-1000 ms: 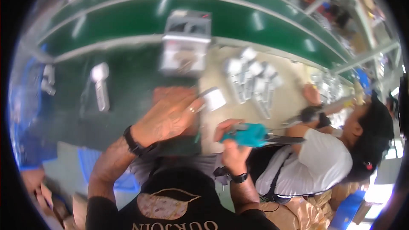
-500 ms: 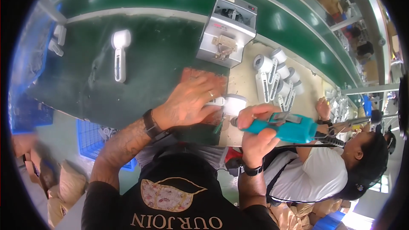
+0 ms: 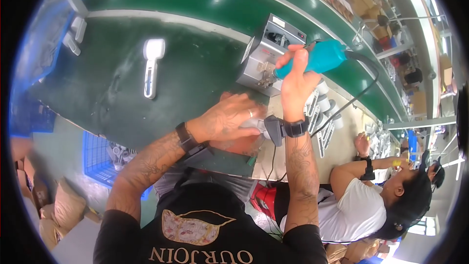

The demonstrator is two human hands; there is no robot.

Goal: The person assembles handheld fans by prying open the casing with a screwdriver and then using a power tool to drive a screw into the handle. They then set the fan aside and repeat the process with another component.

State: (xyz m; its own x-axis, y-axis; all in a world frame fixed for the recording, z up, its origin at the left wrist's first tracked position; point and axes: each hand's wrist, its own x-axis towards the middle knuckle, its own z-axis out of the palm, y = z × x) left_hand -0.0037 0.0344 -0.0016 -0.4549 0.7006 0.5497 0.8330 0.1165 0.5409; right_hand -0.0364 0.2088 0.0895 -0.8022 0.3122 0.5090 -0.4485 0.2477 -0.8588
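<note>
My right hand is wrapped round a teal electric screwdriver, its cord trailing to the right. The driver's tip end meets the front of a grey metal box, which looks like a screw feeder; whether a screw is on the tip cannot be made out. Low on the bench, my left hand grips a white handheld device over a reddish pad. My right wrist and its band hide the device's round head.
Another white device lies on the green bench to the left. Several more cluster right of the feeder. A blue crate stands below the left edge. A co-worker sits close on the right.
My right hand has carried the screwdriver up and away from the white device to the feeder's front. My left hand stays on the device. The view has shifted slightly.
</note>
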